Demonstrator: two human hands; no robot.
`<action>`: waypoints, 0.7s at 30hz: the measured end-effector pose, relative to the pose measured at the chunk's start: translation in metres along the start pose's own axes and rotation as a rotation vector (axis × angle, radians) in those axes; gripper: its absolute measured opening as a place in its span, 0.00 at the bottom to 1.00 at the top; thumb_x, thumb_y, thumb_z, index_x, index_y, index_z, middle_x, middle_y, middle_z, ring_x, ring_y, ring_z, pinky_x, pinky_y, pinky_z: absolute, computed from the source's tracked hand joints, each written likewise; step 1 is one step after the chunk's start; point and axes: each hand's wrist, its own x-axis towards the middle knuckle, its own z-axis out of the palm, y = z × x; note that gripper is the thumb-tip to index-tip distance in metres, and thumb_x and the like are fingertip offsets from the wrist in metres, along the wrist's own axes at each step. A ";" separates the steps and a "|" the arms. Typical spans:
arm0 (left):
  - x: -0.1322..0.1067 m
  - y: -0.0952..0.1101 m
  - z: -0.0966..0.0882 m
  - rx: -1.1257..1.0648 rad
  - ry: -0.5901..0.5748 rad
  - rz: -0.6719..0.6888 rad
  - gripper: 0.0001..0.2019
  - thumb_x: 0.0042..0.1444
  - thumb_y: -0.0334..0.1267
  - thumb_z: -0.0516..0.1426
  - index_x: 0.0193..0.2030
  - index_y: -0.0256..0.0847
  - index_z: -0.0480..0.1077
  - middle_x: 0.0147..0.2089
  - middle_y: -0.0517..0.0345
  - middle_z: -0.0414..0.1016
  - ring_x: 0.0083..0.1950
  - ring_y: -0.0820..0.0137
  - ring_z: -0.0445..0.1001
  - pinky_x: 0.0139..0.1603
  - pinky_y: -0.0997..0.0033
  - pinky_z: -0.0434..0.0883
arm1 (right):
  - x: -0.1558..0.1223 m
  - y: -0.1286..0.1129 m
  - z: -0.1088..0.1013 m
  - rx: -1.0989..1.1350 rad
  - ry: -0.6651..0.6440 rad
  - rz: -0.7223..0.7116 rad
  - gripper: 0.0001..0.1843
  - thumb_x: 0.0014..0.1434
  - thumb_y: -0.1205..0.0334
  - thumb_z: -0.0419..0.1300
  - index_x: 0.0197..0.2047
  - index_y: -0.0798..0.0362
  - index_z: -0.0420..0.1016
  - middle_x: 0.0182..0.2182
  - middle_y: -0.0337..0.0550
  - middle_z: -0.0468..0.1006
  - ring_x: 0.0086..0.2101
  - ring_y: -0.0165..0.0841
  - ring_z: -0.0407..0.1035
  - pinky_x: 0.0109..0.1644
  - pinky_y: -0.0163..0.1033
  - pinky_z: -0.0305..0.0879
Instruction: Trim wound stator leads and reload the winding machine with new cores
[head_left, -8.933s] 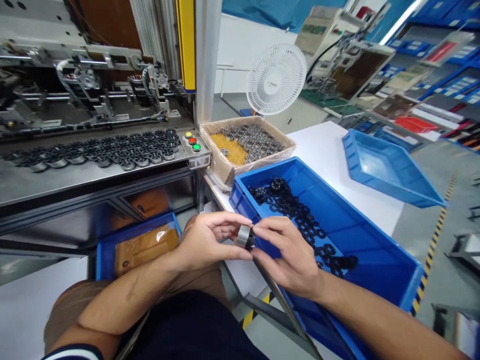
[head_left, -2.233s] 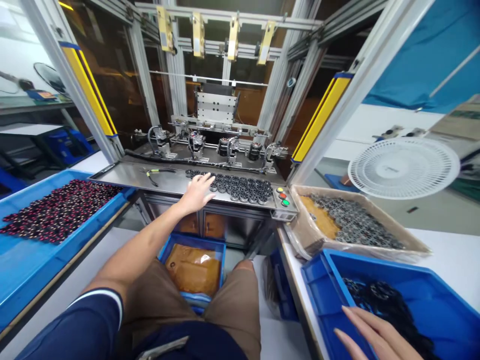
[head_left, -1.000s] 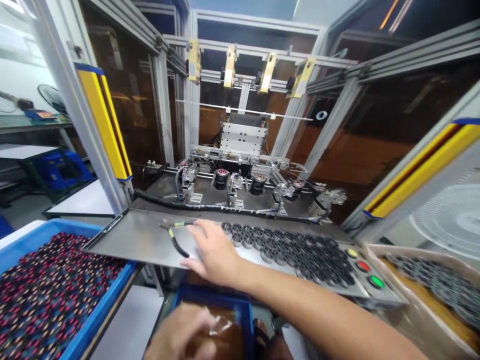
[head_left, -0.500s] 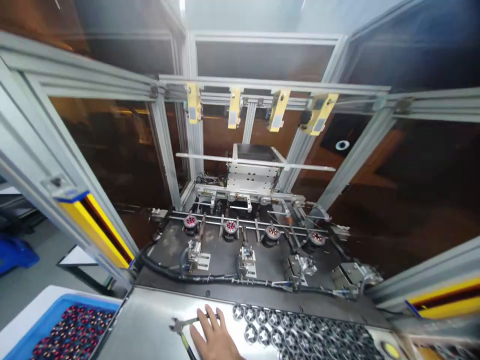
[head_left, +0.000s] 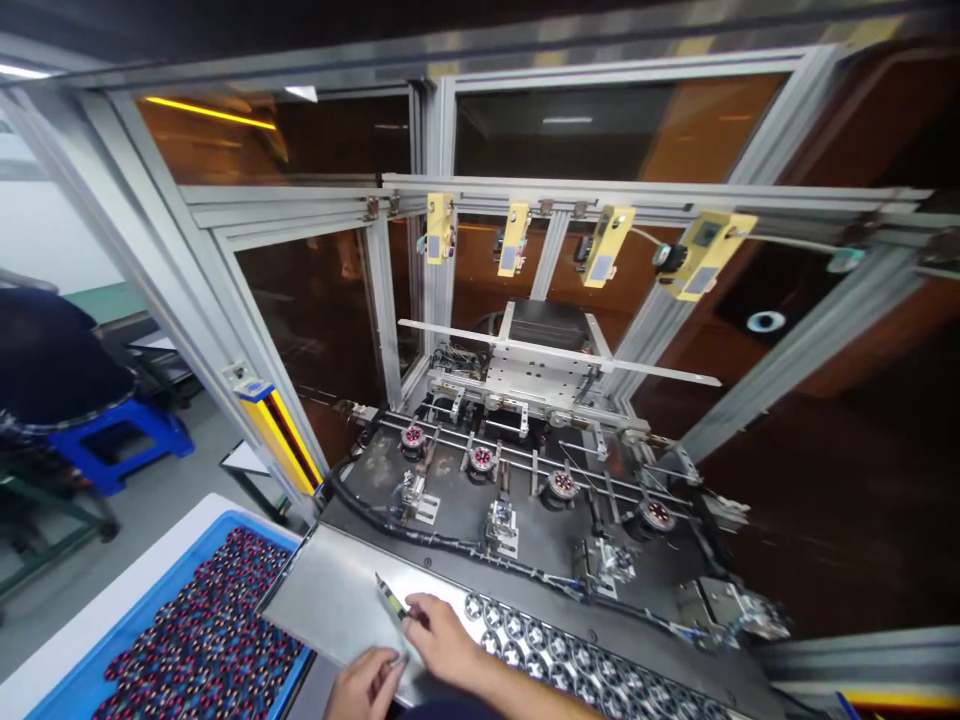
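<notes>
"Head view, nearest entry first: what do your hands have?"

"Item one: your left hand [head_left: 364, 686], at the bottom edge, fingers curled in; whether anything sits in it, you cannot tell. Item two: your right hand [head_left: 444, 640], just beside it, fingers closed around the pliers [head_left: 391, 602]."

"Position of the pliers?"

"Tip up and to the left of your right fingers, pointing away from you, above the metal shelf [head_left: 330, 575]; just beyond your left hand."

"Remaining entries?"

"Ring-shaped parts [head_left: 559, 643], in rows on the shelf, right of your right hand. Blue tray [head_left: 161, 605], left of the shelf, heaped with red-and-copper wound parts [head_left: 217, 620]. Past the shelf: dark machine bed [head_left: 544, 530], carrying four round wound pieces [head_left: 481, 461] in a line. Above and behind: four yellow units [head_left: 514, 240], hung from a rail. Far left: blue stool [head_left: 120, 430], occupied by a person in dark clothing."
</notes>
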 end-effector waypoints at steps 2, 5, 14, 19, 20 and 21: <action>0.007 -0.007 0.008 0.033 0.011 0.043 0.21 0.68 0.48 0.47 0.32 0.42 0.75 0.22 0.59 0.76 0.22 0.73 0.76 0.26 0.80 0.72 | 0.003 -0.014 -0.010 0.211 -0.043 0.027 0.17 0.62 0.56 0.48 0.41 0.54 0.76 0.31 0.44 0.76 0.34 0.38 0.74 0.41 0.44 0.71; 0.018 -0.010 0.019 0.109 0.023 0.049 0.18 0.67 0.46 0.48 0.35 0.43 0.76 0.25 0.56 0.80 0.24 0.68 0.79 0.26 0.76 0.73 | 0.013 -0.039 -0.018 0.514 -0.105 0.063 0.23 0.63 0.47 0.46 0.48 0.52 0.72 0.33 0.43 0.75 0.28 0.34 0.74 0.31 0.41 0.71; 0.036 -0.015 0.038 0.271 0.028 0.018 0.17 0.68 0.42 0.47 0.32 0.41 0.71 0.24 0.56 0.77 0.23 0.69 0.77 0.25 0.75 0.69 | 0.115 -0.121 -0.004 1.062 0.070 0.102 0.24 0.58 0.51 0.61 0.56 0.48 0.66 0.39 0.39 0.73 0.32 0.29 0.73 0.26 0.31 0.70; 0.034 -0.019 0.039 0.298 0.035 0.035 0.18 0.69 0.42 0.47 0.27 0.42 0.67 0.20 0.59 0.72 0.21 0.72 0.74 0.24 0.75 0.66 | 0.176 -0.141 -0.003 1.204 0.216 0.225 0.12 0.67 0.56 0.55 0.49 0.54 0.68 0.29 0.34 0.72 0.24 0.25 0.69 0.22 0.28 0.66; 0.034 -0.019 0.039 0.300 0.034 0.035 0.18 0.68 0.41 0.47 0.27 0.42 0.67 0.20 0.60 0.71 0.20 0.72 0.73 0.24 0.75 0.66 | 0.184 -0.142 -0.002 1.222 0.255 0.245 0.11 0.68 0.56 0.55 0.48 0.55 0.68 0.29 0.34 0.71 0.24 0.25 0.68 0.23 0.28 0.66; 0.034 -0.019 0.039 0.301 0.031 0.033 0.18 0.68 0.41 0.48 0.27 0.42 0.67 0.20 0.60 0.71 0.20 0.72 0.73 0.24 0.74 0.66 | 0.191 -0.143 -0.002 1.234 0.297 0.263 0.11 0.68 0.57 0.56 0.47 0.55 0.68 0.30 0.35 0.71 0.24 0.24 0.68 0.23 0.29 0.66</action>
